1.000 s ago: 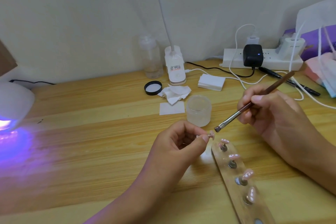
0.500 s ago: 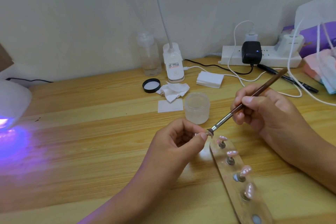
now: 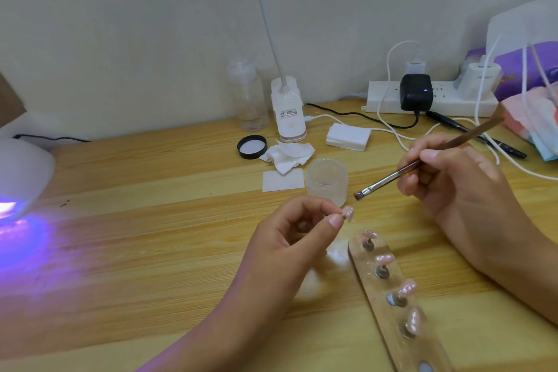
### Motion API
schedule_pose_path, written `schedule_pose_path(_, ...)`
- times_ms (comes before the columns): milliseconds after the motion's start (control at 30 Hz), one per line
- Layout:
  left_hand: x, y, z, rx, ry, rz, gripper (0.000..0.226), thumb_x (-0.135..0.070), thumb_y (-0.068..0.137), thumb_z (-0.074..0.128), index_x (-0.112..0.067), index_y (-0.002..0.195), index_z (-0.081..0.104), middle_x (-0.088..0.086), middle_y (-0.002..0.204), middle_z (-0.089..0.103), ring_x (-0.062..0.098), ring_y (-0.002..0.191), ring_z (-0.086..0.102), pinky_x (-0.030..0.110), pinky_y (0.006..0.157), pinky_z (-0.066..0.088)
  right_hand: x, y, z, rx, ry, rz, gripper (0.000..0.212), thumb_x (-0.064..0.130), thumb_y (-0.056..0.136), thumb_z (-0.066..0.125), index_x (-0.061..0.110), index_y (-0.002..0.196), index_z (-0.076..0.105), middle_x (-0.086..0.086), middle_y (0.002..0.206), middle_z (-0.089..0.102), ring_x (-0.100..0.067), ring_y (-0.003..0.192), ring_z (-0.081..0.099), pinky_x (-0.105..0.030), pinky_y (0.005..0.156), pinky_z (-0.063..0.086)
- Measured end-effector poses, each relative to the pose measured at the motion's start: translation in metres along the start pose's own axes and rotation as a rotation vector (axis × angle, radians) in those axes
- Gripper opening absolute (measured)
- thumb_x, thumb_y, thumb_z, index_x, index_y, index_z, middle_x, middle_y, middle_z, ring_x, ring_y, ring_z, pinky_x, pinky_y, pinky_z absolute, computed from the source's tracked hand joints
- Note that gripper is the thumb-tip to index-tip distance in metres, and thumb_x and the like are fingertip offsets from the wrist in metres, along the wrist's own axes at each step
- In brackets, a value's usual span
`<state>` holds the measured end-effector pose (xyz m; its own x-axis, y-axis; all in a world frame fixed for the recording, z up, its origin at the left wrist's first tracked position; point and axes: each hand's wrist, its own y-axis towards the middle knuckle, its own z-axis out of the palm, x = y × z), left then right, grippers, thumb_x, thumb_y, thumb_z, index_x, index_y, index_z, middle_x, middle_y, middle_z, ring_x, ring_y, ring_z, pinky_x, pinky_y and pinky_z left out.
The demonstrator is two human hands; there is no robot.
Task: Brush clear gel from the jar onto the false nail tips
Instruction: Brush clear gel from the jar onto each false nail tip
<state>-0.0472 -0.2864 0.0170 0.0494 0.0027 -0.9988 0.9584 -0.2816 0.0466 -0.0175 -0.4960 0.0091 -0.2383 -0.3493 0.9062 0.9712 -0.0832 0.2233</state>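
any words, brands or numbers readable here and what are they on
No text here can be read in full.
White lamp base: the sticker carries lines of print, too small to read.
White charger on the power strip: faint grey lettering, too blurred to read.

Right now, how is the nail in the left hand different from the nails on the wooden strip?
The held nail is pinched in the left hand, off the table; the strip nails sit on small stands on the wooden strip. The held nail is one alone, right beside the bristles of the brush; the strip nails are four in a row, farther from the brush. Both look pink and shiny.
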Motion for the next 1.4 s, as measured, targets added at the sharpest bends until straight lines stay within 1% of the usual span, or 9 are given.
schedule_pose_path(233, 0.003, 0.0015, 0.0006, 0.015, -0.062, -0.027, 0.01, -0.016, 0.083, 0.068, -0.021, 0.078, 0.074, -0.008, 0.067, 0.063, 0.003, 0.063, 0.058, 0.012, 0.06, 0.048, 0.0007, -0.0029, 0.0018, 0.119, 0.0, 0.025, 0.021, 0.01, 0.081, 0.051, 0.019, 0.072, 0.069, -0.004, 0.071, 0.061, -0.014, 0.061, 0.058, -0.021, 0.058, 0.051)
schedule_pose_path(333, 0.0035, 0.0013, 0.0004, 0.02, -0.083, -0.024, 0.005, -0.02, 0.079, 0.069, -0.017, 0.079, 0.073, -0.008, 0.068, 0.066, 0.003, 0.064, 0.06, 0.013, 0.06, 0.05, 0.0005, -0.0034, 0.0015, 0.125, -0.024, 0.014, 0.022, 0.011, 0.081, 0.052, 0.02, 0.073, 0.069, -0.004, 0.071, 0.061, -0.014, 0.062, 0.058, -0.02, 0.06, 0.051)
schedule_pose_path(433, 0.0055, 0.0023, -0.0007, 0.026, -0.085, -0.019, 0.016, -0.026, 0.075, 0.069, -0.012, 0.082, 0.071, -0.008, 0.07, 0.069, 0.004, 0.066, 0.062, 0.016, 0.061, 0.051, -0.0008, -0.0037, 0.001, 0.099, -0.123, -0.025, 0.022, 0.013, 0.082, 0.053, 0.024, 0.073, 0.07, -0.002, 0.072, 0.062, -0.013, 0.064, 0.059, -0.019, 0.062, 0.051)
schedule_pose_path(600, 0.0067, 0.0024, -0.0012, 0.017, -0.08, -0.047, 0.012, -0.027, 0.08, 0.075, -0.016, 0.079, 0.071, -0.003, 0.07, 0.068, 0.007, 0.066, 0.064, 0.02, 0.064, 0.053, -0.001, -0.0028, 0.0004, 0.035, -0.14, -0.065, 0.024, 0.014, 0.083, 0.053, 0.027, 0.072, 0.071, 0.004, 0.076, 0.064, -0.01, 0.066, 0.061, -0.018, 0.063, 0.052)
schedule_pose_path(767, 0.007, 0.0031, -0.0012, 0.008, -0.083, -0.066, 0.009, -0.026, 0.08, 0.075, -0.021, 0.075, 0.071, -0.001, 0.068, 0.068, 0.009, 0.064, 0.065, 0.022, 0.063, 0.054, 0.0015, -0.0038, 0.0016, 0.102, -0.023, -0.043, 0.023, 0.011, 0.084, 0.051, 0.02, 0.074, 0.07, -0.002, 0.073, 0.062, -0.014, 0.065, 0.06, -0.02, 0.062, 0.052)
schedule_pose_path(967, 0.0069, 0.0032, -0.0016, 0.004, -0.091, -0.069, 0.006, -0.025, 0.079, 0.072, -0.023, 0.073, 0.071, 0.0, 0.067, 0.068, 0.01, 0.063, 0.064, 0.022, 0.063, 0.055, 0.0013, -0.007, 0.0026, 0.158, -0.107, -0.049, 0.02, 0.014, 0.084, 0.055, 0.023, 0.076, 0.071, -0.002, 0.073, 0.063, -0.013, 0.067, 0.061, -0.02, 0.064, 0.052)
schedule_pose_path(1100, 0.0074, 0.003, -0.0019, -0.001, -0.092, -0.064, 0.009, -0.027, 0.081, 0.074, -0.024, 0.073, 0.07, 0.0, 0.068, 0.068, 0.01, 0.064, 0.065, 0.022, 0.063, 0.055, 0.0001, -0.006, 0.003, 0.082, -0.173, -0.066, 0.019, 0.016, 0.082, 0.057, 0.026, 0.075, 0.071, 0.001, 0.076, 0.064, -0.011, 0.067, 0.062, -0.019, 0.065, 0.053)
schedule_pose_path(1200, 0.008, 0.0032, -0.0022, -0.001, -0.094, -0.06, 0.009, -0.024, 0.083, 0.073, -0.023, 0.074, 0.071, 0.0, 0.069, 0.069, 0.009, 0.064, 0.065, 0.022, 0.063, 0.055, 0.0009, -0.004, 0.0028, 0.044, -0.072, -0.061, 0.026, 0.012, 0.084, 0.053, 0.026, 0.072, 0.071, 0.003, 0.075, 0.064, -0.01, 0.065, 0.061, -0.019, 0.063, 0.052)
schedule_pose_path(1400, 0.0092, 0.0036, -0.0024, 0.009, -0.089, -0.055, 0.012, -0.019, 0.085, 0.069, -0.024, 0.074, 0.071, 0.0, 0.069, 0.069, 0.009, 0.064, 0.065, 0.021, 0.062, 0.054, 0.0011, -0.0058, 0.0027, 0.178, -0.038, -0.039, 0.01, 0.021, 0.08, 0.061, 0.021, 0.079, 0.071, -0.003, 0.074, 0.064, -0.013, 0.068, 0.063, -0.02, 0.064, 0.053)
